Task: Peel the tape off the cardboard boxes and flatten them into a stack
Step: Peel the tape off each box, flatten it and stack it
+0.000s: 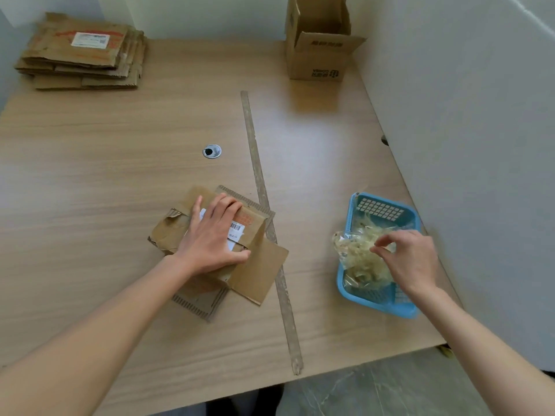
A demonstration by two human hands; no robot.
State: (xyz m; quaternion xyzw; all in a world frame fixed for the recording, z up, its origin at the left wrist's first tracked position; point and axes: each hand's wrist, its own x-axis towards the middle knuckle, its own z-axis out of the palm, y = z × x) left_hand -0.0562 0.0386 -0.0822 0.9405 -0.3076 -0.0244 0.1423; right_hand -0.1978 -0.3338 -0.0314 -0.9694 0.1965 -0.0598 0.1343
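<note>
The wooden table fills most of the view, with a strip of old tape residue running from about 12 o'clock down toward 6. At 11 o'clock, in the far corner, sits the stack of flattened boxes, a shipping label on the top sheet. At 1 o'clock an upright open box waits, flaps up, not yet flattened.

At the centre, slightly toward 6 o'clock, lies the small cardboard box now being worked, flaps splayed and partly collapsed. The left hand presses down flat on its labelled top, fingers fairly straight with the tips bent over the far edge, pinning rather than gripping it.

At 4 o'clock the blue plastic basket holds a clump of peeled tape. The right hand hovers over it, thumb and forefinger drawn together at the tape wad; whether they pinch a strip or have just let go I cannot tell.

The step seems to be discarding a peeled strip. To do it well, the strip should be wiped off against the wad so it sticks there and not to the fingers, while the left palm keeps the box from sliding. Any remaining tape should be checked before the box is pressed fully flat.
</note>
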